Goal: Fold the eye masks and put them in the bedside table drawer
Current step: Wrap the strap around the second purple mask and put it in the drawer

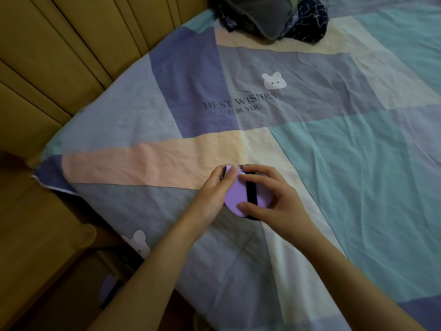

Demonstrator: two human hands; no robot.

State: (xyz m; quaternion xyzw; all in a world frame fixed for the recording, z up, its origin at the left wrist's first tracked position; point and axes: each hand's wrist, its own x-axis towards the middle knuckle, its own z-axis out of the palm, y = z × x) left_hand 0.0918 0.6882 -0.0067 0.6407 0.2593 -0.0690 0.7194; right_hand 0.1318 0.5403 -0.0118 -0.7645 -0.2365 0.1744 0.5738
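Observation:
A purple eye mask (235,197) with a black strap across it lies folded on the bed sheet (334,163). My left hand (216,188) grips its left edge, fingers curled over the top. My right hand (269,194) presses on its right side, thumb on the lower part and fingers over the strap. A second purple mask (107,289) shows at the lower left, down in the open drawer of the wooden bedside table (43,235), partly hidden by my left forearm.
The bed carries a patchwork sheet printed with bunnies and words. A heap of dark clothing (274,17) sits at the far edge. A padded tan headboard (59,56) runs along the left side.

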